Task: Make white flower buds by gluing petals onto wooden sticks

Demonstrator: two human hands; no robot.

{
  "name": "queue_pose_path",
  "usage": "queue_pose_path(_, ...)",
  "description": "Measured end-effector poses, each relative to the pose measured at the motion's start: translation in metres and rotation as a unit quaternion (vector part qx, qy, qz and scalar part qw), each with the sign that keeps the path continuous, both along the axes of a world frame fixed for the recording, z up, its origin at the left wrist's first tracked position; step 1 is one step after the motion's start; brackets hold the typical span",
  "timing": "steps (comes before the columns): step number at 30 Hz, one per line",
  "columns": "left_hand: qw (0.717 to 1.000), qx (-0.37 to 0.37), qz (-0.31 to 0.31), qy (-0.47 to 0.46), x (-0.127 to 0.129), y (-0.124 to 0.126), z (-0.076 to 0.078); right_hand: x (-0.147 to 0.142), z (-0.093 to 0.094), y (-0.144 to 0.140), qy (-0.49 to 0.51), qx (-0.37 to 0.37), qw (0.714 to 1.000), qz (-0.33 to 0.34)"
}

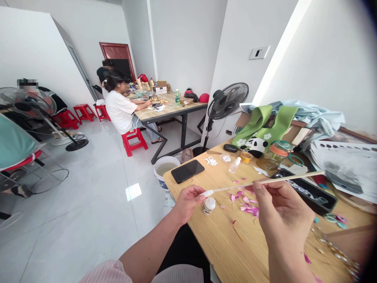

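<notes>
Above the table (220, 236), my left hand (186, 202) pinches the white tip (207, 193) at the stick's (303, 175) left end, my right hand (284, 208) grips its middle, seemingly lining them up, the next move needing steadiness.

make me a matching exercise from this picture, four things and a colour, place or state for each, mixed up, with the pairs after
1. stick
2. phone
3. petals
4. bucket

A. pink, scattered
B. white, beside the table
C. held in the right hand
D. black, lying flat

Pairs: 1-C, 2-D, 3-A, 4-B
</notes>
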State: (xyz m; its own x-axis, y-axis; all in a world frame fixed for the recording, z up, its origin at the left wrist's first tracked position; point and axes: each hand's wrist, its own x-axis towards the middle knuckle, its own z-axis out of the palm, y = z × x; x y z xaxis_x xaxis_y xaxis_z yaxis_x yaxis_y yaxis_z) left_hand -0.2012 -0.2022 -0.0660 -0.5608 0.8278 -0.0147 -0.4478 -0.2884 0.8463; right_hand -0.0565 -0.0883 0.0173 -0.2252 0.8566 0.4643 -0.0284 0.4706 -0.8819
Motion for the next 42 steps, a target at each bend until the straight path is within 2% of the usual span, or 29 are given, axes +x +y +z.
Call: queue_pose_path(42, 1.0, 0.005, -0.001, -0.009, 0.0004, 0.0021, -0.0006, -0.0002, -0.0007, -0.0007, -0.023, 0.009, 1.0, 0.004)
